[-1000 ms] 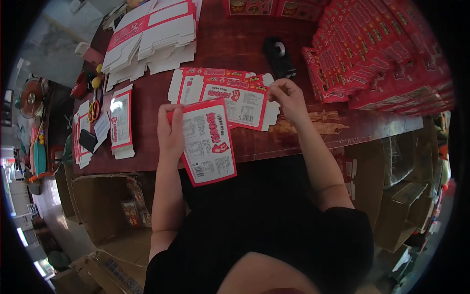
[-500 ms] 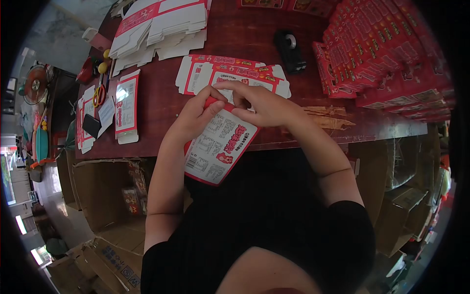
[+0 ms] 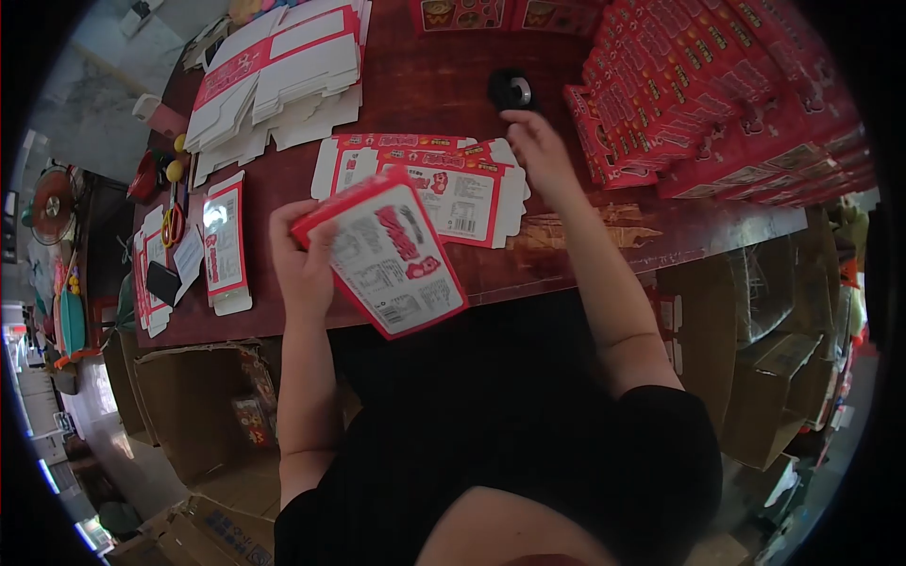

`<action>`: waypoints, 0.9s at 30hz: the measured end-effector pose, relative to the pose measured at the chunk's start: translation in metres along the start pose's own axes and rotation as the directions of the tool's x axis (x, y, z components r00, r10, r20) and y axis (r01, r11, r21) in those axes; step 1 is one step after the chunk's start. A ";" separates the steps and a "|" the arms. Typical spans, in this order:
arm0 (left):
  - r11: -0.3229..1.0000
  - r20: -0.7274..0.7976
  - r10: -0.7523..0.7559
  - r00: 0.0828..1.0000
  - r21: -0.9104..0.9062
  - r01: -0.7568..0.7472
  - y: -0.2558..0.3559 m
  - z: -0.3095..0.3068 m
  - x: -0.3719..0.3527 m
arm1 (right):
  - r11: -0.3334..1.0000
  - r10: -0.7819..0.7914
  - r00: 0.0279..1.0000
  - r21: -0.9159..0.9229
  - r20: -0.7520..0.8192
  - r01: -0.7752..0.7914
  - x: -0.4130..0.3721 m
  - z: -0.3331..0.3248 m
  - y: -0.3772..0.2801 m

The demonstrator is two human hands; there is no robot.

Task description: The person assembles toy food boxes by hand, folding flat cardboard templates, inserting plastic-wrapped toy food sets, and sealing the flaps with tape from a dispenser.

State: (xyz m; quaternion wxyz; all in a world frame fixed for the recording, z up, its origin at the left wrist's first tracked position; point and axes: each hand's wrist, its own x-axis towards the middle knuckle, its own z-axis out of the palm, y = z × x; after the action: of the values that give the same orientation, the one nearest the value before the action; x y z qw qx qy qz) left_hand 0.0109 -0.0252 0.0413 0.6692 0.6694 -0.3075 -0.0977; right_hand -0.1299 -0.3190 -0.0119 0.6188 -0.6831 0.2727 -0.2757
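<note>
My left hand [image 3: 304,253] grips a red-and-white printed carton [image 3: 389,259] by its left side, thumb on the printed face. The carton is tilted over the table's front edge, its white back panel with text and a barcode toward me. My right hand [image 3: 540,156] reaches away, fingers stretched out and holding nothing, fingertips right at the near side of a black tape dispenser [image 3: 511,90]; the hand overlaps part of it. Between my hands, flat unfolded cartons [image 3: 483,195] lie on the table, partly covered by the held carton.
Many red cartons [image 3: 698,104] are stacked at the right. A pile of flat white cartons [image 3: 283,75] lies at the back left. Scissors [image 3: 173,226], a dark phone-like object [image 3: 163,282] and another carton [image 3: 226,247] lie at the left. Open cardboard boxes [image 3: 193,415] stand below the table.
My right hand has left the carton and moved right and away to the tape dispenser. My left hand has shifted left, keeping the carton and turning it. The view has shifted slightly.
</note>
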 end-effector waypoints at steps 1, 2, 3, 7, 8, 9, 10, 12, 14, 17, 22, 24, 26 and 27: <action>0.992 -0.148 -0.094 0.984 -0.096 0.081 0.004 -0.002 -0.002 | 0.962 -0.134 0.984 -0.252 -0.120 0.101 0.017 -0.027 0.021; 0.928 -0.133 -0.257 0.957 -0.309 0.206 0.017 -0.003 -0.005 | 0.854 -0.289 0.937 -0.496 -0.199 0.158 0.031 -0.049 0.034; 0.910 -0.141 -0.267 0.953 -0.361 0.202 0.011 -0.005 -0.005 | 0.858 -0.196 0.961 -0.509 -0.196 0.071 0.037 -0.060 0.034; 0.808 -0.149 -0.359 0.922 -0.543 0.227 -0.019 -0.018 -0.009 | 0.906 0.094 0.984 -0.398 -0.148 -0.146 0.051 -0.076 0.040; 0.776 -0.144 -0.392 0.909 -0.582 0.243 -0.022 -0.019 -0.010 | 0.929 0.140 0.983 -0.327 -0.120 -0.172 0.054 -0.076 0.044; 0.768 -0.156 -0.408 0.900 -0.591 0.246 -0.022 -0.018 -0.011 | 0.938 0.189 0.975 -0.273 -0.115 -0.214 0.052 -0.074 0.039; 0.760 -0.167 -0.424 0.890 -0.600 0.249 -0.022 -0.016 -0.011 | 0.942 0.237 0.966 -0.218 -0.107 -0.255 0.050 -0.073 0.031; 0.737 -0.172 -0.444 0.879 -0.628 0.249 -0.023 -0.014 -0.012 | 0.956 0.245 0.964 -0.143 -0.099 -0.257 0.050 -0.072 0.031; 0.707 -0.159 -0.451 0.878 -0.665 0.242 -0.028 -0.015 -0.013 | 0.979 0.165 0.981 -0.101 -0.106 -0.176 0.053 -0.074 0.053; 0.693 -0.203 -0.475 0.856 -0.685 0.223 -0.030 -0.014 -0.015 | 0.983 -0.036 0.942 0.157 -0.333 0.093 0.038 -0.057 0.067; 0.674 -0.208 -0.491 0.846 -0.706 0.217 -0.031 -0.010 -0.016 | 0.763 0.206 0.923 0.644 -0.325 0.057 0.018 -0.038 0.082; 0.664 -0.217 -0.499 0.839 -0.718 0.209 -0.031 -0.006 -0.017 | 0.699 0.296 0.911 0.715 -0.287 -0.002 0.007 -0.033 0.087; 0.653 -0.233 -0.503 0.832 -0.734 0.189 -0.030 0.000 -0.016 | 0.743 0.318 0.900 0.668 -0.297 -0.042 -0.003 -0.027 0.084; 0.653 -0.229 -0.504 0.833 -0.732 0.193 -0.030 0.002 -0.016 | 0.772 0.276 0.926 0.634 -0.257 -0.054 -0.010 -0.023 0.076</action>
State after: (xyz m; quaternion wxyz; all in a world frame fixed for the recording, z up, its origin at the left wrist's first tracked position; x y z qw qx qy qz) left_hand 0.0052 -0.0209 0.0083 0.8831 0.4276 0.0374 -0.1896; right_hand -0.1556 -0.3337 -0.0863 0.7735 -0.3594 0.3288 -0.4054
